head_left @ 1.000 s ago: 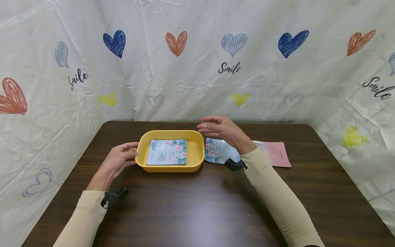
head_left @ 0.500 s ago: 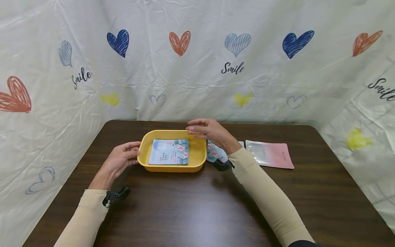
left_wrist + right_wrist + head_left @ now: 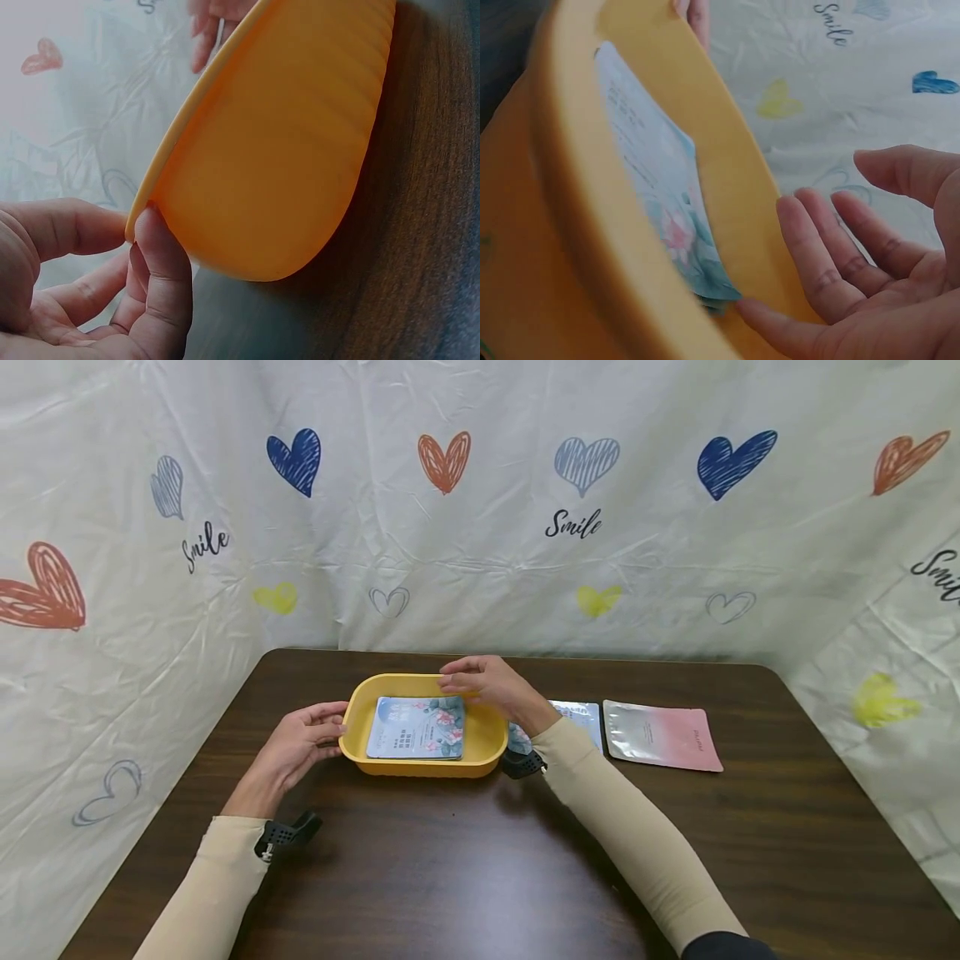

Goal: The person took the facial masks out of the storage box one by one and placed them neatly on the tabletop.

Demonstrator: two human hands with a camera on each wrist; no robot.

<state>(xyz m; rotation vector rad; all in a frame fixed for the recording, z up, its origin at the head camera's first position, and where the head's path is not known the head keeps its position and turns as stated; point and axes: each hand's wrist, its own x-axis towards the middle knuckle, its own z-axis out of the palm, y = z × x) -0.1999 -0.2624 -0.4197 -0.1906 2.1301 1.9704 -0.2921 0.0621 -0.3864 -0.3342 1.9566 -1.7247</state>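
Observation:
A yellow plastic tray stands on the table, with pale blue, flower-printed sheet mask packets lying flat inside, stacked at the edge in the right wrist view. My left hand pinches the tray's left rim; thumb and finger meet on that rim in the left wrist view. Over the tray's right end reaches my right hand, fingers loosely spread and holding nothing. In the right wrist view, one fingertip is right at the corner of the top packet. Another blue packet lies right of the tray, partly behind my right forearm.
A silver and pink packet lies farther right on the dark wooden table. Behind the table's back edge hangs a white curtain printed with hearts.
My right hand has moved left and slightly down from the tray's right edge to over its inside. The left hand keeps its hold, and the view has shifted a little.

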